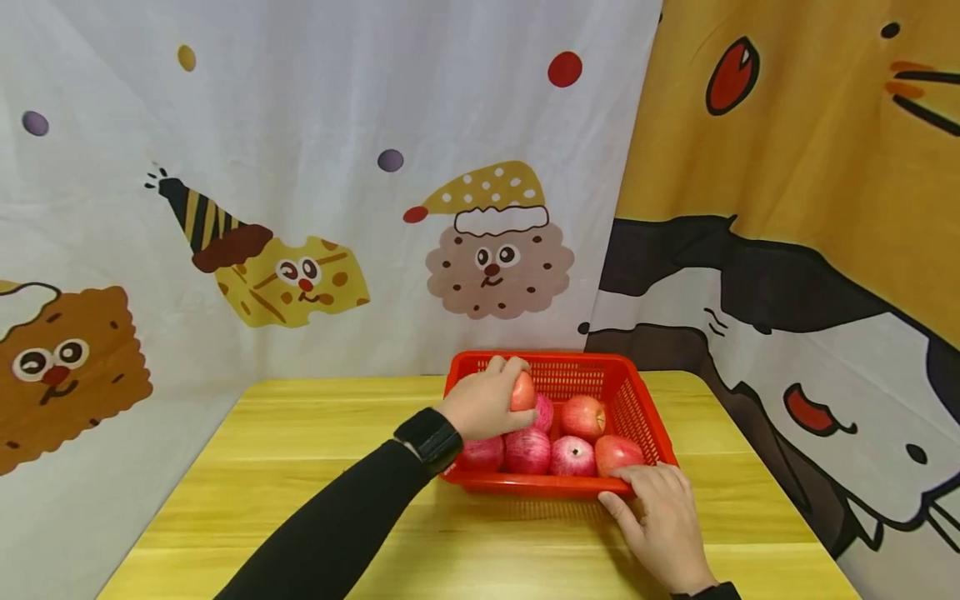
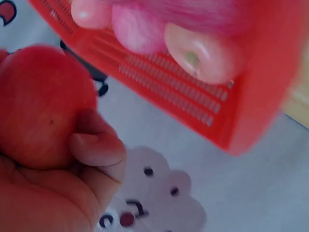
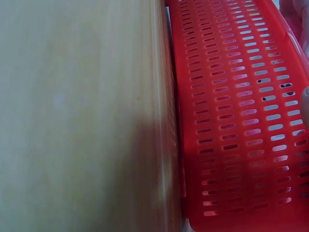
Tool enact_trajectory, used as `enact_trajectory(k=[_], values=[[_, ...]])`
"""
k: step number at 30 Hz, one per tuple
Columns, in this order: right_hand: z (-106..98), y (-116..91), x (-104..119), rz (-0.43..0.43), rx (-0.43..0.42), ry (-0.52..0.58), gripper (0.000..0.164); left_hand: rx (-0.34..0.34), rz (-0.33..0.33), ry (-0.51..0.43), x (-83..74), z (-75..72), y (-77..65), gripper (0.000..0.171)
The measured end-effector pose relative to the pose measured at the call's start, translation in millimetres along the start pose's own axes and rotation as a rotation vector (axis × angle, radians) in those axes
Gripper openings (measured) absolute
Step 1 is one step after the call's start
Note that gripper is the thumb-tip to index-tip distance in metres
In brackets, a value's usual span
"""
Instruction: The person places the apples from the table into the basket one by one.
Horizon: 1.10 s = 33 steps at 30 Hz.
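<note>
A red plastic basket [image 1: 652, 408] with slotted walls holds several red and pink apples [image 1: 527, 451]. Over its left part, my left hand [image 1: 480, 404] grips a red apple [image 1: 522, 393]. The left wrist view shows the fingers curled round that apple [image 2: 41, 108], with the basket [image 2: 169, 89] beside it. At the basket's front right corner, my right hand [image 1: 666, 521] holds the rim, thumb on the outer side and fingers over the edge, close to another red apple [image 1: 618, 454]. In the right wrist view, the slotted basket wall [image 3: 241, 111] fills the right side and only a little of a hand shows.
The basket stands on a yellow wood-grain table [image 1: 300, 467], towards its back edge. Behind hangs a white curtain [image 1: 322, 108] with cartoon prints, and a yellow cartoon curtain [image 1: 825, 167] hangs along the right. The left forearm crosses the table's front in a black sleeve [image 1: 337, 517].
</note>
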State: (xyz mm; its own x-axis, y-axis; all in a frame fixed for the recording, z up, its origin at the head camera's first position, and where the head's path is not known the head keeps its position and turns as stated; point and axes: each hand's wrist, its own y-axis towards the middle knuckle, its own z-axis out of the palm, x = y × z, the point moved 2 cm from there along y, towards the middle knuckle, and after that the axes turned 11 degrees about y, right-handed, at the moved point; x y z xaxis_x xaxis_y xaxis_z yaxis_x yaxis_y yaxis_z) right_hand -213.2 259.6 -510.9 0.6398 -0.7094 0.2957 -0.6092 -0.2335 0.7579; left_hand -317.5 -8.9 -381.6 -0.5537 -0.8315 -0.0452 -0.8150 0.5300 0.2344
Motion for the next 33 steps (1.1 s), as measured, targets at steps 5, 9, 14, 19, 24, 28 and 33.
enact_trajectory(k=[5,9,14,19,24,28,33], values=[[-0.5,0.1,-0.3,0.024,0.023,-0.005,0.036,0.108,0.023,0.137,-25.2,17.9,14.3,0.078],[-0.7,0.6,-0.1,0.05,0.038,-0.006,0.036,0.125,0.032,0.204,-39.9,29.3,18.8,0.078],[-0.9,0.5,-0.2,0.049,0.038,-0.006,0.036,0.128,0.032,0.248,-50.1,42.3,20.2,0.08],[-0.1,-0.6,-0.1,0.047,0.038,-0.002,0.036,0.111,0.032,0.253,-54.3,48.7,20.5,0.08],[-0.4,-1.0,0.2,0.055,0.047,-0.008,0.036,0.162,0.076,0.294,-61.2,48.6,17.3,0.087],[-1.0,-0.5,0.8,0.061,0.049,-0.008,0.036,0.213,0.099,0.335,-67.3,44.1,13.4,0.095],[-1.3,0.1,1.8,0.06,0.047,-0.014,0.037,0.218,0.066,0.351,-67.6,41.0,11.6,0.103]])
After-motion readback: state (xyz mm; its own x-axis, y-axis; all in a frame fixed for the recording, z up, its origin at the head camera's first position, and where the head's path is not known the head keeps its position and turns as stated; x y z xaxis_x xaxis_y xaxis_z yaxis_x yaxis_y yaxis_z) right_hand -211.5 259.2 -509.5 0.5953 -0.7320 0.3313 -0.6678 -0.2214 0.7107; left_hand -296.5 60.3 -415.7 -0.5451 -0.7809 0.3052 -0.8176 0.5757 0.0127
